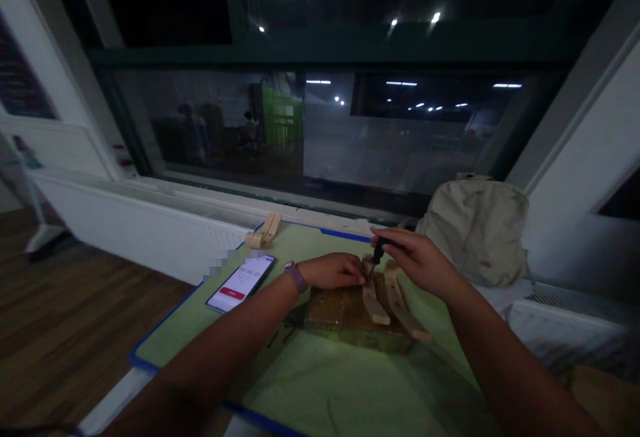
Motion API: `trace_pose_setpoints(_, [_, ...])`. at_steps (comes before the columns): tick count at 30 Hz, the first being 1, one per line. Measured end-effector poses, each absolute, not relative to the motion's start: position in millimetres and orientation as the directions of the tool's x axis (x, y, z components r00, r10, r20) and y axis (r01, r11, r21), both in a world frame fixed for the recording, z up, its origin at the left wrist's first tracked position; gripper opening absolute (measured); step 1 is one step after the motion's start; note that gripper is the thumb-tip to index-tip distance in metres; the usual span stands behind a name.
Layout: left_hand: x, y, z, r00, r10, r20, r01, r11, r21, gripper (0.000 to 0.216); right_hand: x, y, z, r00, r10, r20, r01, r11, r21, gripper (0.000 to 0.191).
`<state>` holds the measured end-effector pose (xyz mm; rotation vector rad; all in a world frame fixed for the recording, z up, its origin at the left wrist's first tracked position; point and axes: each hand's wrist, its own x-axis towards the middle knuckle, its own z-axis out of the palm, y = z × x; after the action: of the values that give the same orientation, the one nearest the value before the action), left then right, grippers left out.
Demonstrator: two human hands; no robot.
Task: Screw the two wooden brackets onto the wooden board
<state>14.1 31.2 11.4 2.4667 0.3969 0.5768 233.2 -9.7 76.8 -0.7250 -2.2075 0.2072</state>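
Note:
My right hand (407, 254) is closed around the black handle of a screwdriver (379, 250), which tilts down to the left. Its tip meets the far end of a pale curved wooden piece (374, 307). The fingers of my left hand (343, 270) are bent together at that same end, by the screwdriver tip; whether they pinch the wood or a small screw is too dark to tell. A second curved wooden piece (403, 307) lies just to the right. Both pieces rest on a brown box (330, 310) wrapped in shiny tape.
The box stands on a green table (400, 390) with a blue edge. A lit phone (241, 284) lies to the left, and more curved wooden parts (264, 232) sit at the back left corner. Behind are a beige backpack (475, 227), a white radiator (150, 224) and a window.

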Motion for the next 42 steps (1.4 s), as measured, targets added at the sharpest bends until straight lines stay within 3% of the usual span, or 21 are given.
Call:
trace_pose_setpoints(3, [11,26,5,0.844,0.401,0.356,0.135,-0.802,0.582,0.038,233,-9,75,-0.46,0.615,0.64,0.437,0.785,-0.44,0.028])
trace_pose_setpoints(7, [6,17,0,0.811,0.441,0.384,0.188,-0.819,0.542,0.034,230,-5,70,-0.394,0.549,0.737,0.571,0.775,-0.272,0.011])
trace_pose_setpoints(11, [4,16,-2,0.815,0.442,0.376,0.202,-0.824,0.529,0.031,228,-4,67,-0.35,0.513,0.784,0.656,0.732,-0.186,0.015])
trace_pose_setpoints(13, [4,17,-4,0.817,0.441,0.372,0.203,-0.823,0.53,0.031,226,-3,66,-0.345,0.514,0.786,0.599,0.765,-0.237,0.018])
trace_pose_setpoints(17, [1,20,-7,0.815,0.442,0.375,0.206,-0.826,0.525,0.03,221,1,64,-0.317,0.627,0.712,0.403,0.768,-0.497,0.019])
trace_pose_setpoints(19, [1,21,-7,0.818,0.436,0.374,0.201,-0.828,0.524,0.029,218,3,62,-0.291,0.639,0.712,0.315,0.767,-0.56,0.016])
trace_pose_setpoints(22, [0,20,-6,0.817,0.45,0.362,0.22,-0.822,0.526,0.028,215,3,60,-0.269,0.607,0.747,0.411,0.774,-0.481,0.008])
trace_pose_setpoints(27, [0,19,-4,0.823,0.449,0.349,0.231,-0.824,0.517,0.028,215,-2,61,-0.301,0.528,0.794,0.59,0.757,-0.28,0.01])
trace_pose_setpoints(33, [1,17,-3,0.818,0.458,0.348,0.234,-0.817,0.527,0.027,216,-7,66,-0.323,0.622,0.714,0.433,0.768,-0.473,0.004])
trace_pose_setpoints(35, [1,17,-3,0.819,0.457,0.348,0.231,-0.816,0.53,0.027,217,-6,67,-0.328,0.621,0.712,0.43,0.769,-0.472,0.008])
trace_pose_setpoints(40, [0,18,-3,0.82,0.452,0.35,0.233,-0.823,0.518,0.028,220,-6,70,-0.438,0.576,0.69,0.618,0.75,-0.234,0.009])
trace_pose_setpoints(42, [0,18,-3,0.824,0.451,0.343,0.239,-0.825,0.512,0.028,220,-7,70,-0.436,0.591,0.679,0.695,0.7,-0.163,0.019])
